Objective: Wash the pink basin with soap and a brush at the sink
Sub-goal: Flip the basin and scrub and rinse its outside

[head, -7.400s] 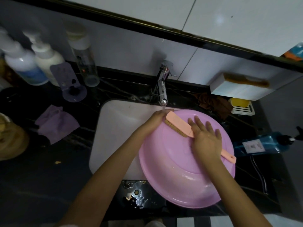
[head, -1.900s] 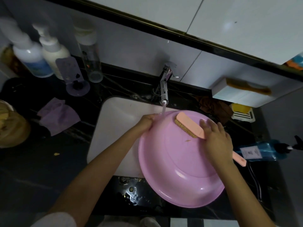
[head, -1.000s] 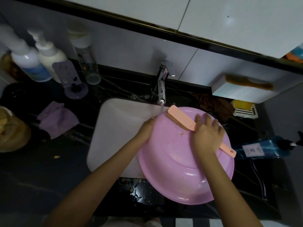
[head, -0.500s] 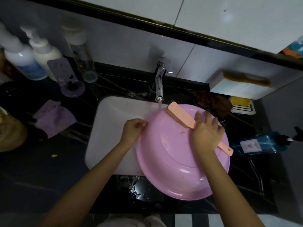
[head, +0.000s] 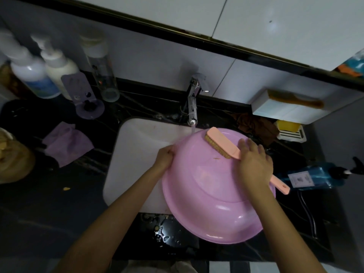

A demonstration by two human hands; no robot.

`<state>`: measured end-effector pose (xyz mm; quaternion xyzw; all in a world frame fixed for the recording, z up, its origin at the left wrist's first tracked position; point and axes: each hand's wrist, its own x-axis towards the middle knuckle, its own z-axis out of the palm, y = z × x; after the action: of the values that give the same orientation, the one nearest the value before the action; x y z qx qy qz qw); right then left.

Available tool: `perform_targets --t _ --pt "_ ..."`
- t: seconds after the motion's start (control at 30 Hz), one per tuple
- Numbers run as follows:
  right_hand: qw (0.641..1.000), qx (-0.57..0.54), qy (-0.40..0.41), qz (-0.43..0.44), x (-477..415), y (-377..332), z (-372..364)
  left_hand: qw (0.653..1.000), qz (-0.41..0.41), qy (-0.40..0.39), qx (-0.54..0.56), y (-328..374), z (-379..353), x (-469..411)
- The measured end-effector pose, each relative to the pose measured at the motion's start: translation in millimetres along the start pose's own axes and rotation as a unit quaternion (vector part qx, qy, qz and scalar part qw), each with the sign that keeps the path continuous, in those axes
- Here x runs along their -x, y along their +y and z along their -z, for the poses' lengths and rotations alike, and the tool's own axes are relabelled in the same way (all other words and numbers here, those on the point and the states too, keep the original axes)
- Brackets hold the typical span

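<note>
Pink basin (head: 206, 184) may slip if my left fingers (head: 170, 152), gripping its rim, loosen while my right fingers (head: 254, 147), clutching the brush (head: 218, 141), push.

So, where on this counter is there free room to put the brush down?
Free: the dark counter left of the sink, in front of the purple cloth, with only a small crumb; also the sink's bare left half. Crowded: back left with pump bottles; right of the pink basin, a brown rag, soap dish and blue bottle.
</note>
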<state>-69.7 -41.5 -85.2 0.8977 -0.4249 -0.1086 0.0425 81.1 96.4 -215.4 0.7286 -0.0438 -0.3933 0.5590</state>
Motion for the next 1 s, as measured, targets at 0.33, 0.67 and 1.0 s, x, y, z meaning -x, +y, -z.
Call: perform_targets --t 0.33,0.67,1.0 --pt "0.984 -0.035 0.118 0.128 1.9 2.1 -15.5 0.991 0.084 -0.106 0.019 27.9 -4.3 -20.4" --pt "0.987 -0.059 0.117 0.097 5.4 -3.5 -21.1 0.978 -0.112 -0.131 -0.118 60.8 -20.1 -0.9" --pt "0.992 -0.043 0.101 0.064 5.6 -7.4 -26.0 0.956 -0.11 -0.032 -0.269 60.9 -31.8 1.7"
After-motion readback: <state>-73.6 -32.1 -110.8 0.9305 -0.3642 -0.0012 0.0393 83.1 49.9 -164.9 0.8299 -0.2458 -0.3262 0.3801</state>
